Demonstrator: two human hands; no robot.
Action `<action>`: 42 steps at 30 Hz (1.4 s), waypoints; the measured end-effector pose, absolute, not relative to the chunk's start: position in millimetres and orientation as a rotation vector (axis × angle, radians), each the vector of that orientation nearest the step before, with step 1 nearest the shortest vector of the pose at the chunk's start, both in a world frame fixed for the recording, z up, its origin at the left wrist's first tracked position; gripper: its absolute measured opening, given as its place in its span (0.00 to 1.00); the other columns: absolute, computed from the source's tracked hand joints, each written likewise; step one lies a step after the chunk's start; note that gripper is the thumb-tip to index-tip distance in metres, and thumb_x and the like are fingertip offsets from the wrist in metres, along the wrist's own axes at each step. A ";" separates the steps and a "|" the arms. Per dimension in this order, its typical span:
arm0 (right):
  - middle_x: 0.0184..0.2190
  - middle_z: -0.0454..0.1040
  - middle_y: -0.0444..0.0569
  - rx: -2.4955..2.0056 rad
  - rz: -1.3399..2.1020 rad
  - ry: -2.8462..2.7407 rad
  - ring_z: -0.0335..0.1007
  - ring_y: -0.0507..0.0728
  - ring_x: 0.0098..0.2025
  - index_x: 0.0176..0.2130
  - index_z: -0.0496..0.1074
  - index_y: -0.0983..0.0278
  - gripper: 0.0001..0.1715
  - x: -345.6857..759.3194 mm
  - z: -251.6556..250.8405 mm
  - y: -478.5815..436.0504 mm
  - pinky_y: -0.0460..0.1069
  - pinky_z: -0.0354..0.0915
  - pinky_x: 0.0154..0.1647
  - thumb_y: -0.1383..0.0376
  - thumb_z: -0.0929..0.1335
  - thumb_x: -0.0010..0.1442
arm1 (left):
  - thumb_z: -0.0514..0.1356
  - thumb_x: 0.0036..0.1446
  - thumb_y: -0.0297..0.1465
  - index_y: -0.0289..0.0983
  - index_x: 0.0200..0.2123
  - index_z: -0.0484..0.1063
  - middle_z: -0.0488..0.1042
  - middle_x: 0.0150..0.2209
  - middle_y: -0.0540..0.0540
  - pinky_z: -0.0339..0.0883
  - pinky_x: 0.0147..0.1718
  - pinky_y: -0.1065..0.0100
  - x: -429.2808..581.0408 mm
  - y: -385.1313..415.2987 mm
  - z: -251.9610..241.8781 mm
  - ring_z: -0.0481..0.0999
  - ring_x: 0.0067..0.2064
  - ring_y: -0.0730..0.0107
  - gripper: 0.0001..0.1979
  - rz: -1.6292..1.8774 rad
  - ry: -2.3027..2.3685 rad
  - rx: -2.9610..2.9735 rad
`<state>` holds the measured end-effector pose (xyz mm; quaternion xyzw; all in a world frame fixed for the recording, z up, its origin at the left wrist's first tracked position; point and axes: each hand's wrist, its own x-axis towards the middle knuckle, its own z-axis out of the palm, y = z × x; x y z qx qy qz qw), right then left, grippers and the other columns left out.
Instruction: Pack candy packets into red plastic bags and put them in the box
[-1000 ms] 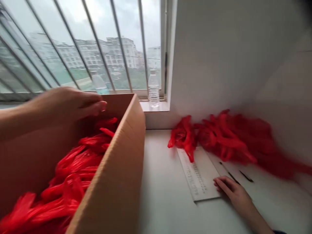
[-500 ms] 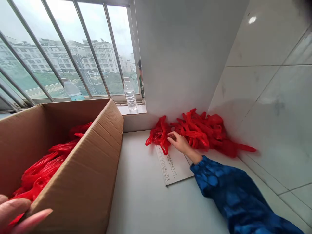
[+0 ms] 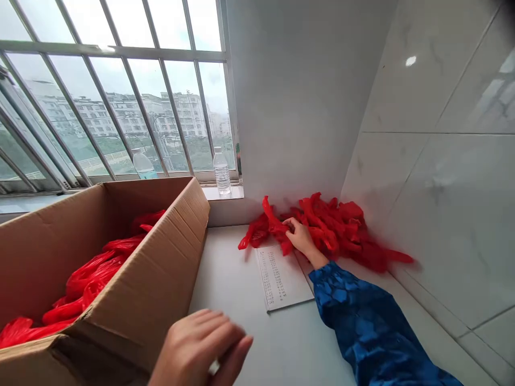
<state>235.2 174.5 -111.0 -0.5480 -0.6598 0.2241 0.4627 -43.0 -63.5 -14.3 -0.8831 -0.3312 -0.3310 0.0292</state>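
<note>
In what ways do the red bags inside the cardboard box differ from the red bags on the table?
The box bags lie between cardboard walls, whereas the table bags lie in the open, near the grey wall. The right hand touches the table bags; no hand touches the box bags. Both groups are red and crumpled.

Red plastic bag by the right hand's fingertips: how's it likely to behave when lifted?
Probably floppy: the red plastic bag is thin, crumpled film. Likely light, though any contents are hidden. It might snag its neighbours, as it lies close against the red heap.
</note>
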 end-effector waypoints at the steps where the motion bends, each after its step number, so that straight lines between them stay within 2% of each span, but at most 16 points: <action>1: 0.45 0.78 0.49 -1.285 0.577 -1.623 0.74 0.56 0.49 0.45 0.71 0.62 0.17 242.4 -105.1 167.6 0.52 0.66 0.55 0.74 0.64 0.57 | 0.56 0.65 0.30 0.41 0.29 0.71 0.71 0.21 0.52 0.61 0.22 0.69 -32.1 -50.1 -17.5 0.69 0.22 0.73 0.11 -0.965 -1.125 -2.781; 4: 0.45 0.78 0.49 -1.127 0.674 -1.631 0.74 0.56 0.49 0.45 0.71 0.62 0.16 256.0 -90.6 144.7 0.52 0.67 0.54 0.69 0.63 0.56 | 0.54 0.68 0.38 0.41 0.31 0.73 0.74 0.25 0.53 0.60 0.24 0.70 -5.1 -0.8 -32.3 0.70 0.24 0.73 0.14 -0.904 -1.534 -2.822; 7: 0.47 0.78 0.51 -1.012 0.781 -1.658 0.75 0.57 0.49 0.46 0.72 0.62 0.17 257.4 -83.3 124.8 0.52 0.69 0.52 0.65 0.64 0.56 | 0.53 0.66 0.39 0.42 0.39 0.75 0.78 0.39 0.50 0.65 0.30 0.70 9.0 52.0 -53.0 0.77 0.33 0.70 0.12 -1.057 -1.745 -2.728; 11: 0.44 0.79 0.50 -0.926 0.857 -1.708 0.76 0.56 0.47 0.47 0.71 0.62 0.19 247.7 -80.8 110.9 0.51 0.70 0.50 0.67 0.65 0.55 | 0.52 0.64 0.32 0.38 0.49 0.73 0.74 0.52 0.40 0.71 0.40 0.64 14.9 100.1 -75.7 0.79 0.46 0.61 0.15 -1.229 -1.769 -2.619; 13: 0.42 0.79 0.48 -0.916 0.856 -1.733 0.76 0.56 0.46 0.47 0.72 0.62 0.20 241.7 -80.5 108.4 0.51 0.69 0.50 0.69 0.65 0.54 | 0.51 0.63 0.30 0.37 0.53 0.72 0.74 0.55 0.39 0.70 0.49 0.61 15.7 110.6 -81.3 0.76 0.54 0.59 0.18 -1.280 -1.678 -2.678; 15: 0.41 0.79 0.47 -0.918 0.851 -1.753 0.76 0.55 0.46 0.47 0.73 0.62 0.21 236.5 -80.7 107.3 0.51 0.69 0.50 0.72 0.64 0.54 | 0.50 0.66 0.32 0.38 0.55 0.72 0.75 0.55 0.40 0.68 0.55 0.60 15.7 114.9 -84.0 0.74 0.57 0.61 0.19 -1.294 -1.564 -2.780; 18: 0.41 0.80 0.46 -0.953 0.788 -1.792 0.77 0.55 0.45 0.48 0.74 0.61 0.21 230.7 -82.8 106.7 0.51 0.69 0.50 0.74 0.65 0.55 | 0.49 0.69 0.38 0.40 0.54 0.74 0.77 0.54 0.41 0.67 0.55 0.59 14.7 117.4 -86.9 0.75 0.55 0.61 0.19 -1.255 -1.454 -2.909; 22: 0.44 0.81 0.45 -1.052 0.609 -1.941 0.77 0.55 0.47 0.51 0.73 0.60 0.23 227.5 -88.6 106.0 0.49 0.69 0.50 0.76 0.65 0.57 | 0.55 0.66 0.40 0.45 0.55 0.74 0.80 0.49 0.45 0.70 0.50 0.63 11.9 120.0 -93.8 0.78 0.49 0.63 0.18 -1.091 -1.399 -3.036; 25: 0.45 0.80 0.46 -1.127 0.563 -2.015 0.78 0.55 0.47 0.49 0.74 0.61 0.18 228.2 -92.0 105.1 0.48 0.70 0.48 0.73 0.68 0.60 | 0.57 0.63 0.36 0.46 0.50 0.77 0.82 0.39 0.48 0.71 0.42 0.67 10.5 119.8 -99.7 0.80 0.40 0.66 0.14 -0.967 -1.478 -3.001; 27: 0.45 0.80 0.48 -1.158 0.535 -2.027 0.77 0.56 0.46 0.46 0.75 0.62 0.12 230.1 -91.9 104.3 0.48 0.70 0.46 0.70 0.69 0.61 | 0.57 0.62 0.34 0.46 0.46 0.79 0.82 0.36 0.49 0.69 0.38 0.67 10.4 118.8 -102.1 0.80 0.37 0.66 0.12 -0.910 -1.544 -2.940; 30: 0.42 0.80 0.48 -1.209 0.455 -2.034 0.76 0.56 0.45 0.40 0.76 0.62 0.05 233.7 -88.6 101.6 0.48 0.68 0.45 0.68 0.69 0.63 | 0.57 0.62 0.32 0.46 0.45 0.79 0.82 0.37 0.49 0.68 0.37 0.68 11.3 116.5 -102.8 0.79 0.37 0.66 0.12 -0.860 -1.591 -2.882; 33: 0.38 0.79 0.46 -1.258 0.397 -2.044 0.75 0.56 0.40 0.38 0.76 0.61 0.04 235.3 -86.3 96.0 0.48 0.66 0.42 0.68 0.68 0.65 | 0.58 0.62 0.31 0.46 0.46 0.78 0.82 0.38 0.50 0.68 0.39 0.68 13.1 113.5 -101.5 0.79 0.39 0.67 0.12 -0.816 -1.605 -2.867; 36: 0.40 0.78 0.47 -1.306 0.374 -2.075 0.75 0.57 0.40 0.40 0.75 0.60 0.04 231.6 -89.9 89.7 0.49 0.65 0.41 0.64 0.69 0.65 | 0.57 0.63 0.30 0.44 0.48 0.77 0.82 0.40 0.49 0.68 0.40 0.67 16.1 110.7 -100.1 0.79 0.40 0.65 0.13 -0.779 -1.623 -2.857; 38: 0.43 0.77 0.49 -1.376 0.309 -2.110 0.76 0.59 0.41 0.43 0.75 0.60 0.08 226.2 -95.2 87.4 0.49 0.65 0.39 0.61 0.70 0.64 | 0.57 0.63 0.30 0.44 0.49 0.77 0.82 0.40 0.48 0.68 0.40 0.66 18.4 109.5 -99.4 0.79 0.40 0.65 0.13 -0.761 -1.621 -2.860; 40: 0.44 0.76 0.50 -1.435 0.230 -2.146 0.76 0.60 0.41 0.45 0.74 0.60 0.09 220.4 -100.8 87.6 0.49 0.63 0.36 0.62 0.71 0.63 | 0.58 0.63 0.30 0.44 0.49 0.76 0.82 0.39 0.49 0.68 0.41 0.67 20.1 108.7 -98.5 0.79 0.39 0.66 0.13 -0.755 -1.608 -2.870; 42: 0.42 0.77 0.48 -1.438 0.203 -2.167 0.76 0.59 0.40 0.42 0.75 0.59 0.05 217.8 -104.3 90.0 0.48 0.62 0.35 0.65 0.70 0.63 | 0.60 0.61 0.28 0.46 0.49 0.77 0.82 0.39 0.51 0.68 0.41 0.68 19.9 107.8 -97.1 0.79 0.39 0.68 0.14 -0.764 -1.603 -2.868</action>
